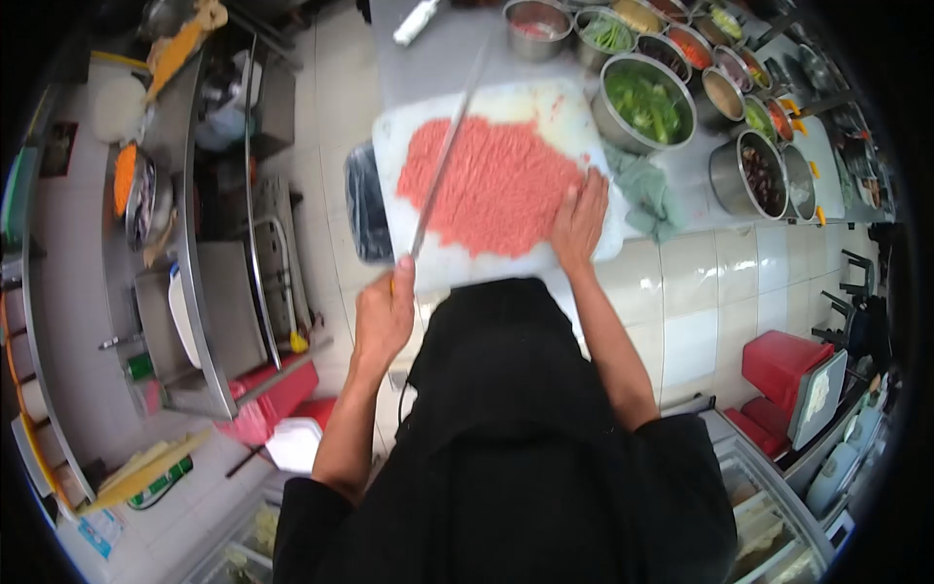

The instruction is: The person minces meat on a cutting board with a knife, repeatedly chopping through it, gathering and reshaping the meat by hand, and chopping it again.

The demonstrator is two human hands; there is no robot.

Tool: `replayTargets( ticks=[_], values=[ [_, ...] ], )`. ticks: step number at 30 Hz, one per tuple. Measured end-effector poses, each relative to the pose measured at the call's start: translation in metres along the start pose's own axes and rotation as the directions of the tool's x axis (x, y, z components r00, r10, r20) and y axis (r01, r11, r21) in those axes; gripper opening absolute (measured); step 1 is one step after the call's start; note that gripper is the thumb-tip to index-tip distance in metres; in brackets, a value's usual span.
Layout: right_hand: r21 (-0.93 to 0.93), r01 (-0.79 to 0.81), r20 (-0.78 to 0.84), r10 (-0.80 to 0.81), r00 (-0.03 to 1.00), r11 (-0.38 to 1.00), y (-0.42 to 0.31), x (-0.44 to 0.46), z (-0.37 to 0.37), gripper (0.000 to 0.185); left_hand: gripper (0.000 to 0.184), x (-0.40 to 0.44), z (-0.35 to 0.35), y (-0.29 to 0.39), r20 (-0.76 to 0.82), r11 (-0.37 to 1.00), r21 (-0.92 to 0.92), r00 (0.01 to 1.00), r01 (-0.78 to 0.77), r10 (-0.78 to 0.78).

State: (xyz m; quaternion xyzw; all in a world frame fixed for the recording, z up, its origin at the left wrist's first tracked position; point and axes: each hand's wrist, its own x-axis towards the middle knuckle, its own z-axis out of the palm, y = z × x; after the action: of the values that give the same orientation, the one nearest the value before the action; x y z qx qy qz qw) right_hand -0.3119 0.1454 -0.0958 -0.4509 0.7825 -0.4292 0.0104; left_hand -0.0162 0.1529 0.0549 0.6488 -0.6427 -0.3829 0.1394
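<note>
A flat layer of minced pink meat [506,185] covers much of a white cutting board [525,100]. My left hand [384,310] is wrapped round the handle of a long knife [449,146], near the board's lower left edge. The blade runs up and to the right over the left part of the meat, its tip past the board's far edge. On the right, my right hand [582,219] lies with fingers extended against the meat's right edge, holding nothing.
Metal bowls of chopped vegetables, such as a bowl of greens [645,101], crowd the upper right. A green cloth [646,195] lies right of the board. A dark bin [368,204] sits left of it, and metal shelving [195,292] stands further left.
</note>
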Motion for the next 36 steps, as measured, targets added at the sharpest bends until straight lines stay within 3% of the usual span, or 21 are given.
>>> replayTargets(
  ticks=[3, 5, 6, 10, 14, 15, 17, 21, 25, 26, 27, 29, 32, 35, 36],
  values=[
    [-0.023, -0.007, 0.009, 0.007, 1.000, 1.000, 0.004, -0.010, -0.001, 0.060, 0.065, -0.004, 0.031, -0.017, -0.063, 0.957, -0.291, 0.997, 0.021, -0.041],
    [-0.035, -0.026, 0.008, 0.026, 1.000, 0.999, 0.004, -0.012, 0.001, 0.060, 0.066, 0.011, 0.066, -0.057, -0.022, 0.999, 0.039, 0.999, 0.032, -0.031],
    [-0.018, -0.023, 0.016, 0.023, 1.000, 1.000, 0.003, -0.013, 0.001, 0.060, 0.068, 0.017, 0.064, -0.051, 0.051, 0.976, 0.177, 0.989, 0.126, -0.137],
    [0.006, -0.025, 0.042, 0.024, 0.999, 1.000, 0.003, -0.011, -0.006, 0.062, 0.069, 0.001, 0.029, -0.019, 0.012, 0.994, 0.026, 0.994, 0.110, -0.110],
    [0.011, -0.029, 0.042, 0.029, 0.999, 1.000, 0.001, -0.011, -0.003, 0.062, 0.060, -0.005, 0.041, -0.009, -0.158, 0.928, -0.372, 0.987, -0.024, -0.038],
    [0.012, -0.024, 0.046, 0.024, 0.999, 1.000, 0.001, -0.008, -0.002, 0.062, 0.063, 0.003, 0.057, -0.029, -0.176, 0.980, -0.192, 0.984, -0.060, 0.026],
    [0.011, -0.020, 0.048, 0.020, 0.999, 1.000, 0.006, -0.010, 0.000, 0.062, 0.069, 0.027, 0.083, -0.063, 0.010, 0.973, 0.187, 0.990, 0.137, -0.142],
    [0.017, -0.008, 0.057, 0.007, 0.998, 1.000, 0.013, -0.021, -0.003, 0.061, 0.073, 0.014, 0.031, -0.008, 0.072, 0.972, 0.057, 0.970, 0.229, -0.233],
    [0.020, -0.019, 0.057, 0.017, 0.998, 1.000, 0.008, -0.014, -0.002, 0.061, 0.063, -0.002, 0.044, -0.002, -0.167, 0.945, -0.322, 0.986, -0.055, 0.001],
    [0.026, -0.011, 0.056, 0.009, 0.998, 1.000, 0.009, -0.012, 0.000, 0.061, 0.059, 0.002, 0.067, -0.029, -0.229, 0.964, -0.236, 0.971, -0.124, 0.068],
    [0.038, -0.005, 0.054, 0.003, 0.999, 0.999, 0.009, -0.010, 0.001, 0.061, 0.059, 0.010, 0.092, -0.061, -0.156, 0.970, -0.242, 0.988, -0.034, -0.005],
    [0.050, -0.006, 0.051, 0.004, 0.999, 0.999, 0.009, -0.012, -0.001, 0.061, 0.059, 0.015, 0.095, -0.069, -0.053, 0.978, 0.183, 0.994, 0.103, -0.095],
    [0.052, 0.023, 0.023, -0.025, 0.999, 0.998, 0.006, -0.013, -0.005, 0.059, 0.063, -0.009, 0.050, 0.001, 0.100, 0.950, -0.064, 0.949, 0.306, -0.299],
    [0.055, 0.005, 0.021, -0.007, 1.000, 0.998, 0.007, -0.013, -0.003, 0.058, 0.068, -0.025, 0.056, 0.012, -0.160, 0.962, -0.269, 0.987, -0.056, 0.013],
    [0.070, -0.008, 0.039, 0.005, 0.999, 0.997, 0.007, -0.012, -0.005, 0.059, 0.071, -0.020, 0.082, -0.015, -0.196, 0.917, -0.393, 0.981, -0.069, -0.010]
  ],
)
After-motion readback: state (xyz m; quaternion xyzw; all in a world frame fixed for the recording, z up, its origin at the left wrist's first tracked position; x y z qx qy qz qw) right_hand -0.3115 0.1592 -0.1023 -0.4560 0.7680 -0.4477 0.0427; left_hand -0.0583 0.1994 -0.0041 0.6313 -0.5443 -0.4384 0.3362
